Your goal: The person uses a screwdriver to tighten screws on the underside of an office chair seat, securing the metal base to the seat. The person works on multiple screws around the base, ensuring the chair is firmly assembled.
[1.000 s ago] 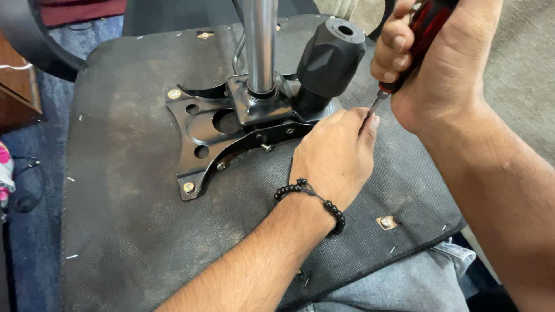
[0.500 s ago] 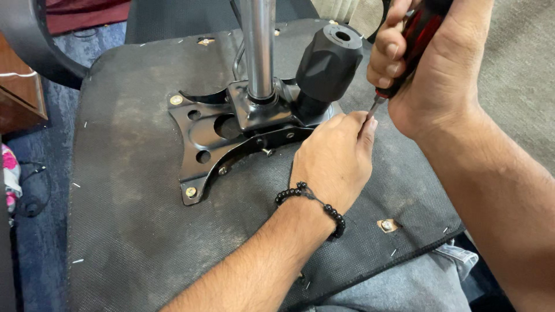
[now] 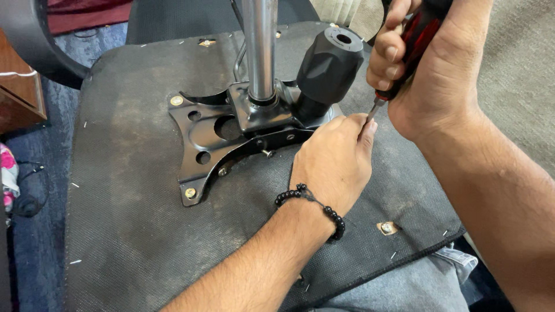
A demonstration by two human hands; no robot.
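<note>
Floor right of the hands: beige carpet (image 3: 520, 75) is lying in even light.
Floor left: blue carpet (image 3: 34, 167) is showing.
Furniture far left: brown wooden cabinet (image 3: 20, 95) is standing.

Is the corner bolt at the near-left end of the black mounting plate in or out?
In. The brass-coloured bolt sits seated in the mounting plate corner hole, head flush against the metal.

Screwdriver (image 3: 411, 52): tip hidden behind left hand (image 3: 335, 159) fingers; handle top cut by upper edge. Chrome column (image 3: 260, 49) above mounting plate (image 3: 202, 138): top cut off. Plate's right corner hidden under left hand.
</note>
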